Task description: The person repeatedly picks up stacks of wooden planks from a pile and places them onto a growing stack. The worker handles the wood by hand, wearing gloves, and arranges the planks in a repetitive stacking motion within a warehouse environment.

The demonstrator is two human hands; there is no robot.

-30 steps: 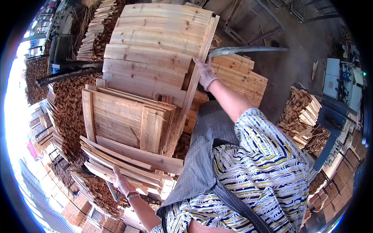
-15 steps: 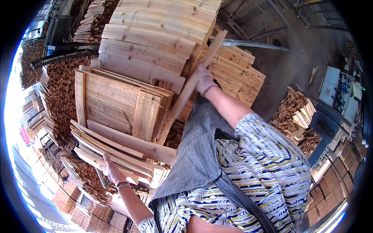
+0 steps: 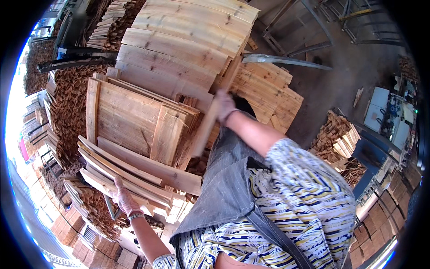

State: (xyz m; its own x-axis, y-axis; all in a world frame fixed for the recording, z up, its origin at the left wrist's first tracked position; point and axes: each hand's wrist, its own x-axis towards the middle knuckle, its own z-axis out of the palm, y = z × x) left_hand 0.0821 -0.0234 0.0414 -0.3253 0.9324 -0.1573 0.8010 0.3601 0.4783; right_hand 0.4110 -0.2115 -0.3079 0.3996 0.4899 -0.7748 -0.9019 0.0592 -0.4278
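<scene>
My right hand (image 3: 226, 108), in a light glove, is closed around a long wooden slat (image 3: 207, 130) that slants down in front of my apron. Both slat and hand are smeared by motion. At the lower left, my gloved left hand (image 3: 125, 200) grips the outermost wooden slat (image 3: 99, 180) of a small bundle, one digit over its top and the other fingers partly hidden. Between my hands stands a stack of wooden panels (image 3: 125, 117) with cross battens. A wider board (image 3: 148, 164) leans on edge between those panels and the slats.
Wide boards (image 3: 183, 22) lie side by side beyond the panels. More planks (image 3: 264, 89) are stacked low to the right of my right hand. A curved metal bar (image 3: 286, 61) juts out above them. Bundled wood strips (image 3: 71, 98) stand at left, and a woodpile (image 3: 333, 134) at right.
My right hand has come down and slightly left with the slat, nearer my body. My left hand stays on the slat bundle. The whole view has shifted slightly.
</scene>
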